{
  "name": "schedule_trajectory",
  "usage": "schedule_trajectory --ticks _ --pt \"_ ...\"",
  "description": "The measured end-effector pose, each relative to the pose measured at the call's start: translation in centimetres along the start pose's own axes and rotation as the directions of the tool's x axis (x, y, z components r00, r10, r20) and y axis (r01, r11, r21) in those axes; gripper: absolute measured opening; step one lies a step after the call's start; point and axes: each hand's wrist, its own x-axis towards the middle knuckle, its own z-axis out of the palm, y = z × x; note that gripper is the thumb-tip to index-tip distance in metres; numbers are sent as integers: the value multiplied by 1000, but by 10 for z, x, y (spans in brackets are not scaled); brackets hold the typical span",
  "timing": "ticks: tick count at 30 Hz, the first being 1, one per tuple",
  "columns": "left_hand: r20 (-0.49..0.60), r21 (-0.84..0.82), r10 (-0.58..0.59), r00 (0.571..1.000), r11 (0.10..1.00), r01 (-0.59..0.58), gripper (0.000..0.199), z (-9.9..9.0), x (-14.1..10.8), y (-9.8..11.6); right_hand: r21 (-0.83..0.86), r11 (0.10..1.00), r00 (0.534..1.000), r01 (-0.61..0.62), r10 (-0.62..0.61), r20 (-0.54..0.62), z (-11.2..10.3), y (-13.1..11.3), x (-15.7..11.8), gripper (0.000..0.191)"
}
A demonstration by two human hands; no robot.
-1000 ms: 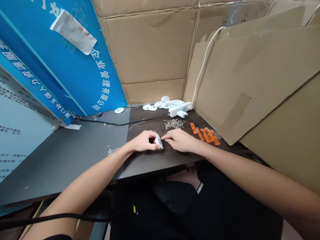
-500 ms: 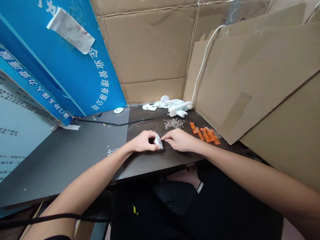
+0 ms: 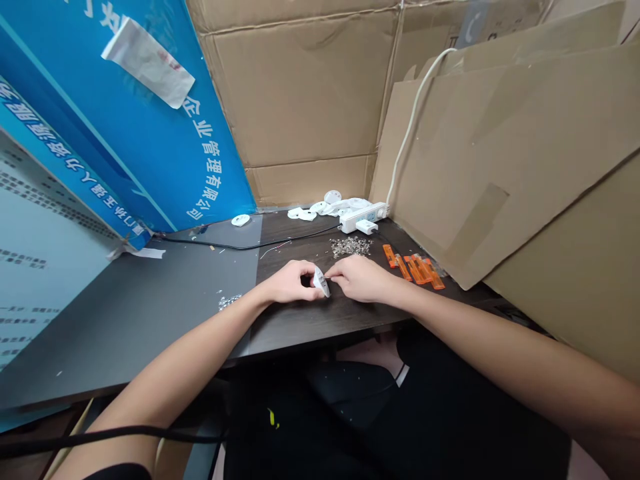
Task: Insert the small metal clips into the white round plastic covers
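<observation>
Near the desk's front edge, my left hand (image 3: 293,281) grips a round white plastic piece (image 3: 321,282) between thumb and fingers, tilted on its edge. My right hand (image 3: 357,277) is closed in a pinch at the piece's right side. What sits between its fingertips is too small to name. Just behind my hands lies a pile of small shiny metal parts (image 3: 351,247). Several orange pieces (image 3: 420,269) rest to the right of my right hand. A second small pile of shiny bits (image 3: 229,302) is partly hidden by my left forearm.
Several white discs (image 3: 333,197) lie at the back beside a white power strip (image 3: 364,217) with a plug. One white disc (image 3: 241,220) sits farther left. A black cable (image 3: 240,247) crosses the dark desk (image 3: 170,307). Cardboard panels (image 3: 305,100) and a blue board (image 3: 165,147) stand behind.
The whole view has shifted slightly, moving the scene a little to the right. The white piece is turned slightly in my left hand; both hands keep their places near each other.
</observation>
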Motion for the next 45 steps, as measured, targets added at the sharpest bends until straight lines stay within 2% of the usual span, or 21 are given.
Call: schedule_trajectory --ticks 7,20,31,36,38,41,43,45 --pt "0 17 16 1000 1000 -16 16 0 -1 1 86 995 998 49 -52 32 4 13 -6 38" --pt "10 27 4 1000 1000 -4 17 -1 -1 -1 49 996 997 73 -73 -18 6 9 -7 38" --pt "25 -6 -16 1000 1000 16 20 -1 -1 -1 -100 995 999 -21 26 44 5 -4 -5 38" --pt "18 -31 0 1000 1000 0 24 -1 -2 -2 -147 985 995 -87 92 29 3 -11 -6 34" --pt "-5 -85 35 999 996 -36 26 -1 -2 -3 -73 992 995 -101 100 -16 -1 -7 -6 31" --pt "-63 -126 81 995 988 -89 33 0 -2 -2 213 973 981 -92 126 -149 -4 6 -4 20" --pt "-79 -66 99 992 992 -104 35 0 -2 -1 443 895 966 -51 157 -205 -2 12 -1 17" --pt "-87 -2 104 991 995 -104 34 1 -2 1 632 773 962 -55 209 -173 2 13 2 18"
